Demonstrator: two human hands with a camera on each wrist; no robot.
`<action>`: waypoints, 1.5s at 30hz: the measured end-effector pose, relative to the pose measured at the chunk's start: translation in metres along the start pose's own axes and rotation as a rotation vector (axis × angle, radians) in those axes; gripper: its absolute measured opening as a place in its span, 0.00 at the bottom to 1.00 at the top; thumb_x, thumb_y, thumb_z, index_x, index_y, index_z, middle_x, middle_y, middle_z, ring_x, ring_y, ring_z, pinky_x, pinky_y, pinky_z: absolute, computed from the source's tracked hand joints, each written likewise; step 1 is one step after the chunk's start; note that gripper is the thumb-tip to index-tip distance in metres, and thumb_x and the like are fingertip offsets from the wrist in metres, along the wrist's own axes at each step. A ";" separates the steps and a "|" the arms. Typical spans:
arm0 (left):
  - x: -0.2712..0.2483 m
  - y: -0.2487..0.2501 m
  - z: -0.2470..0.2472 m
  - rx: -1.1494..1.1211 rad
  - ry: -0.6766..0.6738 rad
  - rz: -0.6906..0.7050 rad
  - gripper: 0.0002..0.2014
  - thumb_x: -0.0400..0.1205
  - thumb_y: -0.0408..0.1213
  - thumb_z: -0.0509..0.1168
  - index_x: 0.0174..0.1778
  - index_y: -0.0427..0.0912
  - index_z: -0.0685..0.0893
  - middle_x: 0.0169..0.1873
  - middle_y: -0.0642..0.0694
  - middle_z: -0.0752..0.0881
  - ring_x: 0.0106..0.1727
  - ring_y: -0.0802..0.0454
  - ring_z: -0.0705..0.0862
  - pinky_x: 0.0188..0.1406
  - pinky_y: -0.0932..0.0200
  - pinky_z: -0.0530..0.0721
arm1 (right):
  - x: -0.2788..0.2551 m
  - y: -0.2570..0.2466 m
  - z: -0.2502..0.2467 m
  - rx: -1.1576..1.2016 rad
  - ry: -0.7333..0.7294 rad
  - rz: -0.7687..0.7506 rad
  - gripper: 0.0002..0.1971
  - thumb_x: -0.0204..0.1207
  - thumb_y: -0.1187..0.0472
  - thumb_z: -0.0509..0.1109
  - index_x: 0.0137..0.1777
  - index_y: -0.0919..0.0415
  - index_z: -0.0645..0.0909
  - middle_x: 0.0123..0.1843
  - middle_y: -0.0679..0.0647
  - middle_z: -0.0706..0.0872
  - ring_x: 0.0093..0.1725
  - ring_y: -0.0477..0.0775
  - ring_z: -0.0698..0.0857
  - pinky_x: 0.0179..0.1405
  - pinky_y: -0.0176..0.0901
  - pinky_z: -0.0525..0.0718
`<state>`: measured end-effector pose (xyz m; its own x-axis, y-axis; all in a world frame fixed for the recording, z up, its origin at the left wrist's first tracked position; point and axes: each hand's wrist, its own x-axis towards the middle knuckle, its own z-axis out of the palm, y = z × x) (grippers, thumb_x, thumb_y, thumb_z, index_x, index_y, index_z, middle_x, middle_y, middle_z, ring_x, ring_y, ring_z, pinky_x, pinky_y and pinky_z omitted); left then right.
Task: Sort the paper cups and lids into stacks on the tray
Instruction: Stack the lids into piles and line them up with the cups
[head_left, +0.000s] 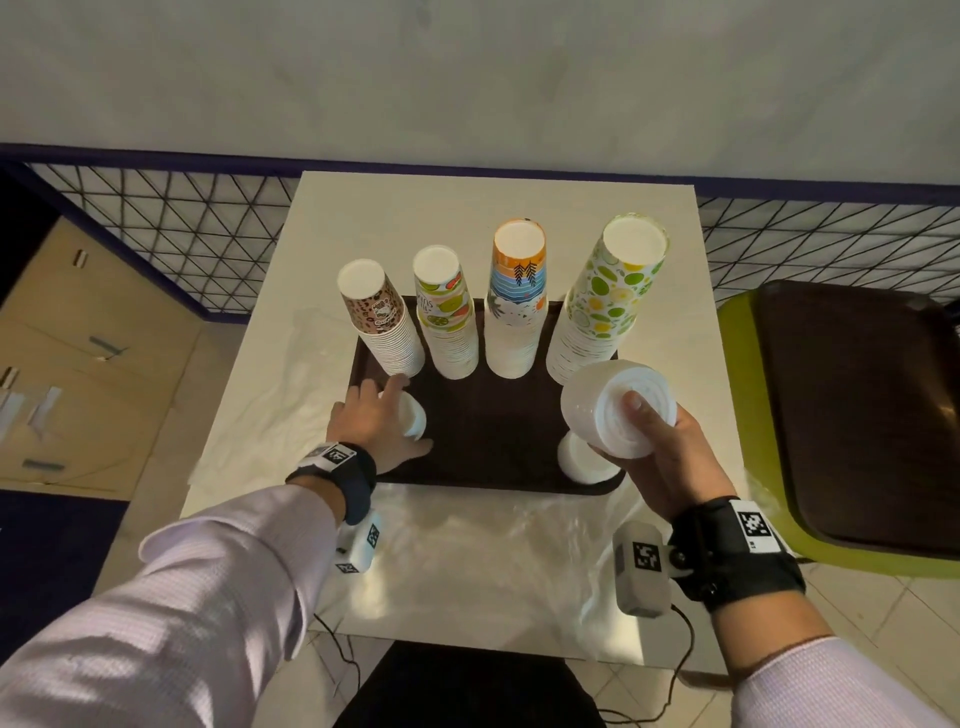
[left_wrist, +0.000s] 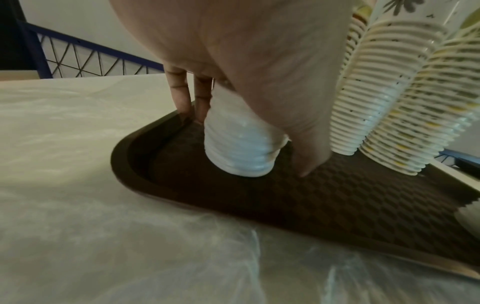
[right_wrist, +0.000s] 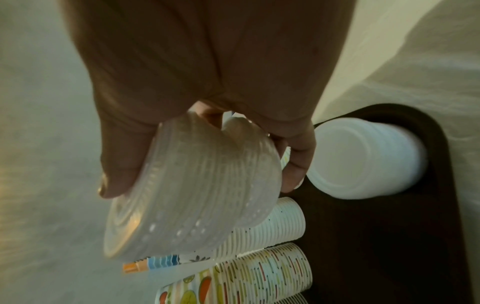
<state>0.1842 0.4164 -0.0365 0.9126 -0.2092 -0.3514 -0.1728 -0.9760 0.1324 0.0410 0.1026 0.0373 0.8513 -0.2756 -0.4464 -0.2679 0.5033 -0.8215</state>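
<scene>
Left hand (left_wrist: 259, 72) is gripping a lid stack (left_wrist: 241, 144) on the tray (left_wrist: 135, 164); head view alone is showing right hand (head_left: 670, 457) clutching lids (head_left: 613, 410) above it.

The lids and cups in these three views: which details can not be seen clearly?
- Small lid stack, head view: mostly hidden under the left hand; count unclear.
- Lid stack in the right hand, right wrist view: blurred; single lids cannot be counted.
- Lid stack on the tray, head view: partly covered by the held lids.
- Cup stacks, left wrist view: tops cut off by the picture edge.
</scene>
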 end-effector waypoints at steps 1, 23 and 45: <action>-0.002 0.001 -0.001 -0.018 0.008 0.007 0.52 0.66 0.69 0.78 0.83 0.60 0.62 0.67 0.43 0.76 0.70 0.38 0.77 0.68 0.41 0.78 | 0.001 0.001 0.001 0.005 0.006 0.000 0.27 0.74 0.54 0.75 0.73 0.58 0.81 0.69 0.66 0.86 0.71 0.70 0.84 0.70 0.71 0.82; -0.041 0.220 0.050 0.023 -0.101 0.524 0.33 0.84 0.56 0.66 0.82 0.52 0.60 0.77 0.37 0.66 0.74 0.35 0.71 0.64 0.36 0.81 | -0.014 -0.008 -0.051 0.090 0.259 -0.066 0.24 0.70 0.54 0.77 0.67 0.58 0.83 0.60 0.57 0.92 0.67 0.65 0.87 0.56 0.59 0.91; -0.005 0.086 0.021 0.293 0.190 0.332 0.32 0.84 0.60 0.58 0.82 0.49 0.70 0.70 0.36 0.79 0.70 0.36 0.75 0.73 0.37 0.69 | 0.013 0.011 -0.009 0.032 0.049 0.011 0.37 0.68 0.49 0.83 0.75 0.63 0.77 0.68 0.64 0.88 0.68 0.65 0.87 0.65 0.62 0.86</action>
<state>0.1567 0.3327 -0.0428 0.8371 -0.5247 -0.1550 -0.5389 -0.8397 -0.0679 0.0452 0.0973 0.0193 0.8251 -0.3094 -0.4728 -0.2617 0.5325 -0.8050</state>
